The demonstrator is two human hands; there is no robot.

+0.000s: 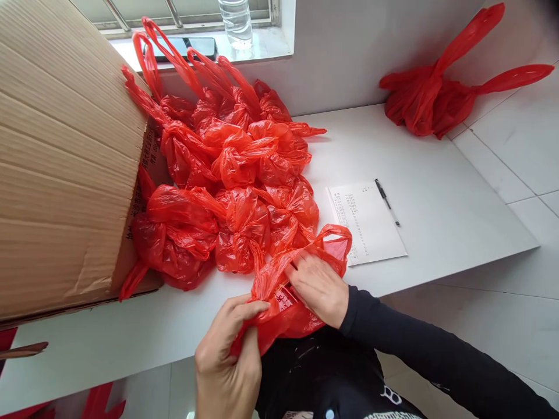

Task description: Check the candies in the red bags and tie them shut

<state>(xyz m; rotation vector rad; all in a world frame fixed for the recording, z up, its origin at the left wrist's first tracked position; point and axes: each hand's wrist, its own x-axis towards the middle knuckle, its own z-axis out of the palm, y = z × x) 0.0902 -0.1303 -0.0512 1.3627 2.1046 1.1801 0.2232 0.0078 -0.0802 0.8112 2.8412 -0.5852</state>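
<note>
My left hand (229,355) pinches the near-left edge of a red plastic bag (279,326) between thumb and fingers. The bag lies open at the table's front edge, against my body. My right hand (318,288) reaches into its mouth with fingers stretched out and slightly apart; their tips are hidden in the bag. Beside those fingers, inside the bag, a red packet with pale lettering (286,298) partly shows. One handle loop (348,238) stands up at the far right of the bag. Just beyond lie several knotted red bags (242,230), their contents hidden.
A large cardboard box (65,163) stands on the left. On the white table (441,221), a written sheet (367,227) has a black pen (386,201) on it. Another red bag (419,105) sits at the back right. The windowsill holds a water bottle (237,23) and a phone (203,48).
</note>
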